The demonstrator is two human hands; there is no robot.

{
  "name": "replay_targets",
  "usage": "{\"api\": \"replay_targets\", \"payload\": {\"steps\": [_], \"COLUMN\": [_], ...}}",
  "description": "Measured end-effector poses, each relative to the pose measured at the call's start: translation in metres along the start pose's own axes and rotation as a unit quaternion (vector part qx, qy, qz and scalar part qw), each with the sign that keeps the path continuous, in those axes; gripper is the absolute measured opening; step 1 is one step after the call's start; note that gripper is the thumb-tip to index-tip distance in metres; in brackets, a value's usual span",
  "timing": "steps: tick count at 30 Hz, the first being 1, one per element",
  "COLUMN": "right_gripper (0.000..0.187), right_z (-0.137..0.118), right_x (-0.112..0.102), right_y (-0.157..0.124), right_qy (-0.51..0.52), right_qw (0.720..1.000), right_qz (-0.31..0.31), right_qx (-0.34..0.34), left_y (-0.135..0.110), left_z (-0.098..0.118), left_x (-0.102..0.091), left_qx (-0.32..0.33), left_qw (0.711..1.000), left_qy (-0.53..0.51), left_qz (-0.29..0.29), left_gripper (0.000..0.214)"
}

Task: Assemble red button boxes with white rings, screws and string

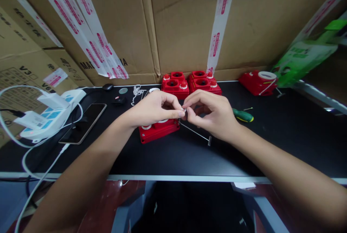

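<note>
My left hand [159, 108] and my right hand [213, 113] meet fingertip to fingertip above the black table. Between their pinched fingers shows a tiny pale piece [184, 110], too small to name. Just below and partly behind my left hand sits a red device housing [159, 132] with round white rings, half covered by the fingers. From beneath the fingertips a thin metal rod [195, 131] slants down to the right and ends in a short crosspiece. Whether the rod is joined to the tiny piece cannot be made out.
Several red housings [205, 84] stand against the cardboard. Another red unit [257, 83] lies by a green-and-white bag [295, 59]. A green screwdriver [243, 115] lies beyond my right wrist. White cord [138, 92], a phone [84, 123] and a power strip [54, 113] are at left.
</note>
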State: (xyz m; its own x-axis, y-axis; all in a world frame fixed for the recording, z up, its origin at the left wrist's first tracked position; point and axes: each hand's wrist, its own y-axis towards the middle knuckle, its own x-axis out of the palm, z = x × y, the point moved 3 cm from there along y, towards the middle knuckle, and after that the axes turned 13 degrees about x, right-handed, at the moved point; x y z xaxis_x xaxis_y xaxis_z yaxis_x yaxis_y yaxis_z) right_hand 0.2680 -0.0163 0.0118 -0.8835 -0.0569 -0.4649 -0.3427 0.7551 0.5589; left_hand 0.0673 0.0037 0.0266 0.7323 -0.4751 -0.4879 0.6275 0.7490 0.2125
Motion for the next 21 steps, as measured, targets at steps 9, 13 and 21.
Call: {"api": "replay_targets", "payload": {"steps": [9, 13, 21], "right_gripper": [0.011, 0.011, 0.007], "right_z": [0.0034, 0.0038, -0.0016], "right_x": [0.0024, 0.0042, -0.002], "right_y": [0.001, 0.0006, 0.0009], "right_qy": [0.036, 0.035, -0.073], "right_qw": [0.999, 0.999, 0.995], "right_qz": [0.024, 0.025, 0.037], "right_qx": [0.019, 0.027, -0.051], "left_y": [0.0055, 0.0046, 0.0034], "left_z": [0.0018, -0.0026, 0.0023], "left_x": [-0.0061, -0.0039, 0.0014], "left_qx": [0.084, 0.047, 0.026], "left_qw": [0.996, 0.999, 0.999], "left_qy": [0.041, 0.021, 0.022], "left_qz": [0.011, 0.014, 0.039], "left_gripper": [0.018, 0.023, 0.025]}}
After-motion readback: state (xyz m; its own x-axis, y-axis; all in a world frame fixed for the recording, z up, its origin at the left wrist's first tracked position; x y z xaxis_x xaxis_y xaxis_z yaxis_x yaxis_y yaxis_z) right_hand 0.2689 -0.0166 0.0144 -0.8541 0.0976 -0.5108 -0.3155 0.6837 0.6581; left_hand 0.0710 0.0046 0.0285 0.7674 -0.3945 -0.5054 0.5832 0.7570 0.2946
